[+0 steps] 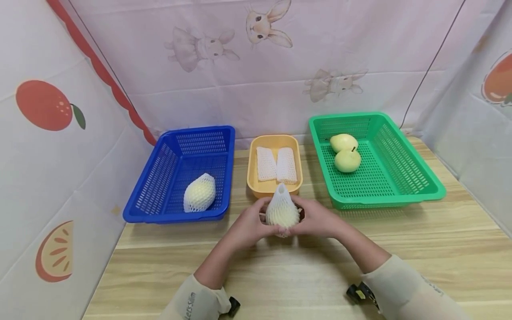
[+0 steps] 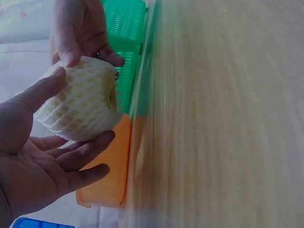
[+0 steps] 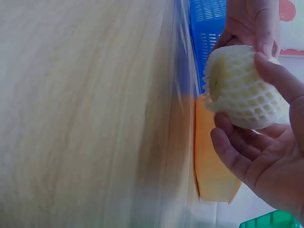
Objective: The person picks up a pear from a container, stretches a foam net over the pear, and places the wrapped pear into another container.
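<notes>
A pear in a white foam net sleeve (image 1: 282,214) is held between both hands, just in front of the orange tray. My left hand (image 1: 249,226) grips it from the left, thumb on the near side and fingers curved beneath. From the other side my right hand (image 1: 318,218) holds it the same way, and the two thumbs nearly meet. The sleeve's gathered end points up and away. In the left wrist view, the netted pear (image 2: 80,99) shows the sleeve's open end with bare fruit inside.
The blue basket (image 1: 136,217) at left holds one netted pear (image 1: 200,194). Two folded foam sleeves (image 1: 286,164) lie in the orange tray (image 1: 262,190) at the middle. Two bare pears (image 1: 347,160) sit in the green basket (image 1: 394,198) at right. A printed curtain (image 1: 280,106) stands behind.
</notes>
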Available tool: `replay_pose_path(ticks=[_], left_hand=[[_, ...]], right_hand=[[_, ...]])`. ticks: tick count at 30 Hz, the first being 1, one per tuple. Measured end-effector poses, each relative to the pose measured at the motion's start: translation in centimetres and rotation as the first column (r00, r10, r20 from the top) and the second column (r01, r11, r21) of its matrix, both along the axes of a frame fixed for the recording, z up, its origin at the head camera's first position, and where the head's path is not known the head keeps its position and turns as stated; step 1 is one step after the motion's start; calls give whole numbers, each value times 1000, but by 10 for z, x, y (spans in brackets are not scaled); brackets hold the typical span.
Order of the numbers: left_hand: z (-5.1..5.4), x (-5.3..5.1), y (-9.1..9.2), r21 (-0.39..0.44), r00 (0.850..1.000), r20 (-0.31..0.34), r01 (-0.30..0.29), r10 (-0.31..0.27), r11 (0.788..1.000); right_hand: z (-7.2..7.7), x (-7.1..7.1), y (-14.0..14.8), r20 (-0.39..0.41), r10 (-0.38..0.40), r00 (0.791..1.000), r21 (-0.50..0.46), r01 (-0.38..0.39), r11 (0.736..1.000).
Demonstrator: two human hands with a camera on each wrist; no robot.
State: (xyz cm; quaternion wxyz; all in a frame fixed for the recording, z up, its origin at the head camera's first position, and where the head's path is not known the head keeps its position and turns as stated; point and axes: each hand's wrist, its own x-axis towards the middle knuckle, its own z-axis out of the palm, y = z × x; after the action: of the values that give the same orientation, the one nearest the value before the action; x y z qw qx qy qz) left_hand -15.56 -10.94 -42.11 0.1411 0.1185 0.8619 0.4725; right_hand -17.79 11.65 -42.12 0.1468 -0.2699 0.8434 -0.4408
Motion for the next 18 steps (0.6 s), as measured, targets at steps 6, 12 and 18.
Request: replay_pose_path(ticks=[6, 12, 18], left_hand=[[2, 0, -1, 49, 999, 44, -16, 14, 999], [1, -1, -1, 64, 999, 39, -9, 7, 998], [1, -2, -1, 86, 999, 32, -10, 7, 996]], right_hand=[[1, -1, 1, 60, -32, 998, -43, 34, 998], [3, 0, 1, 97, -33, 995, -55, 39, 998], [2, 0, 2, 115, -38, 993, -75, 47, 996]])
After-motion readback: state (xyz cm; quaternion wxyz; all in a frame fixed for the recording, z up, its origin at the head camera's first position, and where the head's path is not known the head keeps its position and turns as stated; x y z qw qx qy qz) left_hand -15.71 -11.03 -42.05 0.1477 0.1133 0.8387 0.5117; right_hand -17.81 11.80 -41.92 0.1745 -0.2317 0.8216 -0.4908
